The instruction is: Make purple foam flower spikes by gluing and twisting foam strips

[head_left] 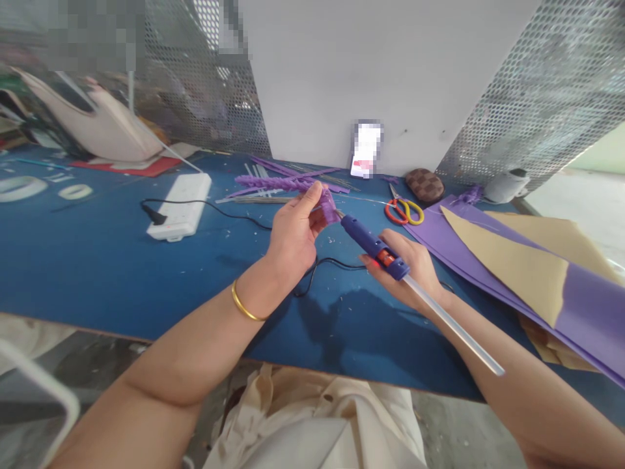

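My left hand pinches a ruffled purple paper strip between thumb and fingers. A long frilled purple stem runs left from behind that hand; whether the two are joined I cannot tell. My right hand is wrapped around a blue glue gun. Its metal nozzle points up and left and meets the edge of the purple paper or lies just beside it. From the gun's back end a long clear glue stick sticks out toward me. The fingertips behind the paper are partly hidden.
A white power strip with a black cord lies left. Behind my hands are thin wires and purple strips. Scissors, a checkered pouch and a propped phone stand farther back. Purple and tan paper sheets cover the right side.
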Action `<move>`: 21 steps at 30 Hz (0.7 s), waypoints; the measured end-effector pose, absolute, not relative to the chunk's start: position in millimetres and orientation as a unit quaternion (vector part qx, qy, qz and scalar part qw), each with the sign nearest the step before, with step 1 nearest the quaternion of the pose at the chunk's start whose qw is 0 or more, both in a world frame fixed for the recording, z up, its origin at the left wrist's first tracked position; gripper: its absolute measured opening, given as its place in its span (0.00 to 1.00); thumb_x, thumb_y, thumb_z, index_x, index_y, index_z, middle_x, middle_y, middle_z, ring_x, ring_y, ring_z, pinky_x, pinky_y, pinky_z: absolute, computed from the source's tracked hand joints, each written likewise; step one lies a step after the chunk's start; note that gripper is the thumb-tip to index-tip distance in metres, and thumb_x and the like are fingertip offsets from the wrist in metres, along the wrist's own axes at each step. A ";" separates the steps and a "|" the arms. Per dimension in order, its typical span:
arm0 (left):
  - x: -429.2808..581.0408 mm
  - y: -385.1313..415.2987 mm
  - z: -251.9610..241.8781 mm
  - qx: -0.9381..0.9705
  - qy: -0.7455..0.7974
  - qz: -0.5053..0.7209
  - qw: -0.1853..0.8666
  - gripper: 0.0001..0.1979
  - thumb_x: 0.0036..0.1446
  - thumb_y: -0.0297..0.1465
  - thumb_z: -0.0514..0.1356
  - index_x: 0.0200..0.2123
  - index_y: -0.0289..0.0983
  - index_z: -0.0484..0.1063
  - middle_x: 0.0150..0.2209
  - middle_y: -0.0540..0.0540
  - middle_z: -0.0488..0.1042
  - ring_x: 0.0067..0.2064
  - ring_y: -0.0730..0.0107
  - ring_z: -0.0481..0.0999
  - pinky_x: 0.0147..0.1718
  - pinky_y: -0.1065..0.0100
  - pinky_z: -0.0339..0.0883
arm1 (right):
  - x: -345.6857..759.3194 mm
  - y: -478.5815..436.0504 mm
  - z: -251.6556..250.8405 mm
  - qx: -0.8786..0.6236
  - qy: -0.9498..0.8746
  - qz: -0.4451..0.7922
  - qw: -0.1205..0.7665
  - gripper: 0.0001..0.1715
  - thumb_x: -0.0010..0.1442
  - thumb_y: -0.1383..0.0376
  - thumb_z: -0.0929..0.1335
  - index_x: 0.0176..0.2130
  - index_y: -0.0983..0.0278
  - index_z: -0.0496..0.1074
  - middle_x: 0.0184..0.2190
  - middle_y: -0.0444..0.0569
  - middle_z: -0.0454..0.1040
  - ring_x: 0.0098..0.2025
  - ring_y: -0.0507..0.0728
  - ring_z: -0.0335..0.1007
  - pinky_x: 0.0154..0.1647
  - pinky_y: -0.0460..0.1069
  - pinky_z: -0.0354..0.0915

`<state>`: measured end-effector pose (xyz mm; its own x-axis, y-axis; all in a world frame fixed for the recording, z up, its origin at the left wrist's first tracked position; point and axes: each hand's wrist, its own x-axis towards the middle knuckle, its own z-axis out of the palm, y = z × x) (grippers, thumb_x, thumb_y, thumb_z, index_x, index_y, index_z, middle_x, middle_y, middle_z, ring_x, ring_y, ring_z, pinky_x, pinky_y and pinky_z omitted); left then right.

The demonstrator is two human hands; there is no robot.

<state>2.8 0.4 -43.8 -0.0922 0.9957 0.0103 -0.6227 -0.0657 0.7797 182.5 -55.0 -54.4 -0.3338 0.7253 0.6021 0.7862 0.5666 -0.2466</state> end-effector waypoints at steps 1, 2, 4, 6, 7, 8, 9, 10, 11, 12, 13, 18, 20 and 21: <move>2.6 0.9 -43.8 0.292 0.315 0.669 0.606 0.10 0.48 0.36 0.71 0.32 0.37 0.78 0.29 0.51 0.76 0.29 0.78 0.73 0.30 0.75 0.69 | 182.4 -55.1 -54.4 -0.462 -0.816 -0.045 0.344 0.15 0.60 0.56 0.64 0.29 0.60 0.56 0.21 0.41 0.60 0.22 0.51 0.55 0.22 0.46 0.50; 2.4 1.5 -43.9 0.290 0.314 0.670 0.607 0.10 0.48 0.36 0.71 0.31 0.37 0.78 0.29 0.51 0.76 0.29 0.77 0.73 0.30 0.74 0.69 | 182.3 -55.1 -54.4 -0.461 -0.816 -0.046 0.345 0.15 0.60 0.55 0.64 0.29 0.60 0.56 0.21 0.41 0.60 0.22 0.51 0.55 0.22 0.46 0.50; 2.0 2.7 -44.4 0.288 0.309 0.672 0.607 0.09 0.48 0.35 0.71 0.31 0.38 0.78 0.29 0.51 0.76 0.29 0.77 0.74 0.31 0.74 0.69 | 182.2 -55.0 -54.6 -0.459 -0.817 -0.047 0.346 0.15 0.60 0.55 0.64 0.29 0.60 0.56 0.21 0.41 0.60 0.22 0.51 0.55 0.22 0.46 0.50; 1.4 3.8 -45.3 0.287 0.307 0.675 0.607 0.09 0.48 0.35 0.71 0.31 0.38 0.78 0.30 0.51 0.77 0.29 0.77 0.74 0.31 0.74 0.69 | 182.2 -54.9 -55.0 -0.456 -0.818 -0.050 0.348 0.16 0.61 0.55 0.64 0.29 0.60 0.56 0.21 0.41 0.60 0.22 0.51 0.55 0.22 0.46 0.50; 1.1 4.2 -45.7 0.288 0.307 0.675 0.606 0.09 0.49 0.36 0.71 0.31 0.38 0.78 0.30 0.51 0.77 0.29 0.77 0.74 0.31 0.74 0.69 | 182.2 -54.8 -55.3 -0.454 -0.818 -0.053 0.349 0.15 0.61 0.55 0.64 0.29 0.60 0.56 0.21 0.41 0.60 0.22 0.51 0.55 0.22 0.46 0.50; 0.8 4.6 -46.0 0.289 0.308 0.675 0.605 0.09 0.49 0.36 0.71 0.31 0.38 0.78 0.30 0.51 0.77 0.29 0.77 0.74 0.31 0.74 0.69 | 182.3 -54.7 -55.6 -0.451 -0.819 -0.054 0.350 0.15 0.61 0.55 0.64 0.29 0.60 0.56 0.22 0.41 0.61 0.22 0.51 0.55 0.22 0.46 0.50; 0.5 4.8 -46.2 0.290 0.309 0.675 0.604 0.09 0.49 0.36 0.71 0.32 0.38 0.78 0.29 0.51 0.77 0.29 0.77 0.74 0.30 0.74 0.69 | 182.5 -54.7 -55.9 -0.449 -0.821 -0.054 0.349 0.15 0.61 0.55 0.64 0.29 0.60 0.56 0.22 0.41 0.61 0.22 0.51 0.56 0.22 0.46 0.50; 0.3 4.9 -46.2 0.289 0.310 0.675 0.604 0.09 0.49 0.36 0.71 0.32 0.38 0.78 0.29 0.51 0.76 0.28 0.77 0.73 0.30 0.75 0.68 | 182.6 -54.7 -56.2 -0.447 -0.822 -0.054 0.348 0.15 0.61 0.55 0.64 0.30 0.60 0.57 0.22 0.42 0.61 0.22 0.51 0.56 0.22 0.46 0.50; 0.1 4.9 -46.1 0.289 0.311 0.675 0.603 0.09 0.49 0.36 0.70 0.32 0.38 0.78 0.29 0.51 0.76 0.28 0.77 0.73 0.29 0.75 0.68 | 182.8 -54.7 -56.5 -0.446 -0.824 -0.053 0.346 0.15 0.61 0.55 0.64 0.30 0.60 0.57 0.22 0.42 0.61 0.22 0.51 0.56 0.22 0.46 0.50; 0.0 4.9 -45.8 0.288 0.312 0.675 0.603 0.09 0.49 0.36 0.70 0.32 0.38 0.78 0.29 0.51 0.76 0.28 0.77 0.73 0.29 0.75 0.68 | 182.9 -54.7 -56.8 -0.445 -0.825 -0.052 0.344 0.15 0.61 0.55 0.64 0.30 0.60 0.57 0.22 0.42 0.61 0.22 0.51 0.56 0.22 0.46 0.51; -0.1 4.8 -45.4 0.288 0.313 0.676 0.602 0.09 0.49 0.36 0.70 0.32 0.38 0.77 0.29 0.51 0.76 0.28 0.77 0.73 0.29 0.75 0.68 | 183.1 -54.8 -57.0 -0.445 -0.826 -0.051 0.343 0.15 0.61 0.55 0.64 0.30 0.60 0.57 0.22 0.42 0.61 0.22 0.51 0.56 0.22 0.46 0.51; -0.5 4.5 -43.6 0.289 0.319 0.675 0.600 0.10 0.50 0.37 0.70 0.32 0.38 0.77 0.30 0.51 0.76 0.29 0.77 0.73 0.28 0.75 0.67 | 183.4 -55.0 -57.5 -0.445 -0.828 -0.050 0.337 0.16 0.61 0.55 0.64 0.29 0.60 0.56 0.22 0.41 0.61 0.22 0.52 0.56 0.23 0.46 0.50; -0.8 4.5 -43.1 0.287 0.319 0.674 0.602 0.10 0.49 0.37 0.70 0.32 0.38 0.77 0.30 0.51 0.77 0.29 0.78 0.73 0.28 0.75 0.67 | 183.4 -55.0 -57.7 -0.446 -0.828 -0.049 0.336 0.16 0.61 0.55 0.64 0.29 0.60 0.56 0.22 0.41 0.60 0.22 0.52 0.56 0.23 0.46 0.50; -0.9 4.5 -43.0 0.285 0.318 0.674 0.603 0.10 0.49 0.37 0.70 0.32 0.38 0.77 0.30 0.51 0.77 0.29 0.78 0.73 0.28 0.75 0.67 | 183.4 -55.0 -57.8 -0.445 -0.828 -0.048 0.337 0.15 0.61 0.55 0.64 0.29 0.60 0.56 0.22 0.41 0.60 0.22 0.52 0.56 0.23 0.46 0.50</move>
<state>-0.9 4.5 -43.0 -0.1106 0.9939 0.0004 -0.6313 -0.0706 0.7723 183.4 -55.0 -57.8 -0.3766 0.7056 0.6002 0.7700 0.5987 -0.2207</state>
